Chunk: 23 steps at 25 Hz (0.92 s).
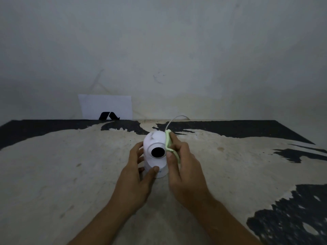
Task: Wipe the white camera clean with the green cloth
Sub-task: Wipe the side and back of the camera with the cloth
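The white camera [155, 140] stands upright on the worn table [70, 165], its round head and dark lens facing me. My left hand [137, 175] grips the camera's base from the left, thumb across the front. A folded green cloth [168, 142] is held in my right hand [184, 167] and pressed flat against the right side of the camera's head. A thin white cable [174, 119] arcs up from behind the camera toward the wall.
A white sheet with a black mark [106, 106] leans against the wall at the table's back edge, left of the camera. The tabletop is beige with black worn patches along the back and at the right.
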Tool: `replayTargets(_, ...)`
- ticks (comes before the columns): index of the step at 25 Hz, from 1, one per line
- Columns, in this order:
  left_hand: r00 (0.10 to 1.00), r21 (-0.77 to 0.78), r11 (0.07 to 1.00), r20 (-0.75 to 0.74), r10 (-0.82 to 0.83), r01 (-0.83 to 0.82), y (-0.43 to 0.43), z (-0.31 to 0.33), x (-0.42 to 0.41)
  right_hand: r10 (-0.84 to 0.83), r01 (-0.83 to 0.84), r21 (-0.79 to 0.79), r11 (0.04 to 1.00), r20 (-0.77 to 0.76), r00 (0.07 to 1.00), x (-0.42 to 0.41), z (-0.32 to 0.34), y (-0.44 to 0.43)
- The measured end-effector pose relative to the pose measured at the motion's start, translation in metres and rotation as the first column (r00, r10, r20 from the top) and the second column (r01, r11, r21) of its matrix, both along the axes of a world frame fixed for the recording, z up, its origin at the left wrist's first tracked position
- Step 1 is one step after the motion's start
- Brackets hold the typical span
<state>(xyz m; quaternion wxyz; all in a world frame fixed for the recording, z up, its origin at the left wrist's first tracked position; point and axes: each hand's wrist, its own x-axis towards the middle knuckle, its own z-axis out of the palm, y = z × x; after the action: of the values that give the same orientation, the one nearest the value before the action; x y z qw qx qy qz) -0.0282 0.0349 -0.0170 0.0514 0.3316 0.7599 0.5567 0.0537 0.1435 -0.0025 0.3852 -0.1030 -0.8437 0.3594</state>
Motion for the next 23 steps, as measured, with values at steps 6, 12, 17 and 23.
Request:
replayTargets(6, 0.998, -0.041, 0.998, 0.021, 0.053, -0.052, 0.001, -0.004, -0.007, -0.182, 0.099, 0.682, 0.725, 0.050, 0.982, -0.007, 0.002, -0.021)
replayTargets(12, 0.997, -0.024, 0.999, 0.061, 0.044, -0.043, 0.002, -0.003, -0.007, -0.243, 0.144, 0.533, 0.834, 0.120, 0.963, -0.006, 0.008, -0.012)
replayTargets(17, 0.998, 0.007, 1.000, 0.062, 0.019, -0.019, 0.001, -0.003, -0.008, -0.209, 0.113, 0.530, 0.840, 0.124, 0.970, -0.002, 0.013, -0.010)
replayTargets(23, 0.999, -0.001, 1.000, 0.031, 0.017, -0.017, 0.000, -0.004, -0.008, -0.190, 0.089, 0.544, 0.834, 0.132, 0.973, 0.001, 0.008, -0.006)
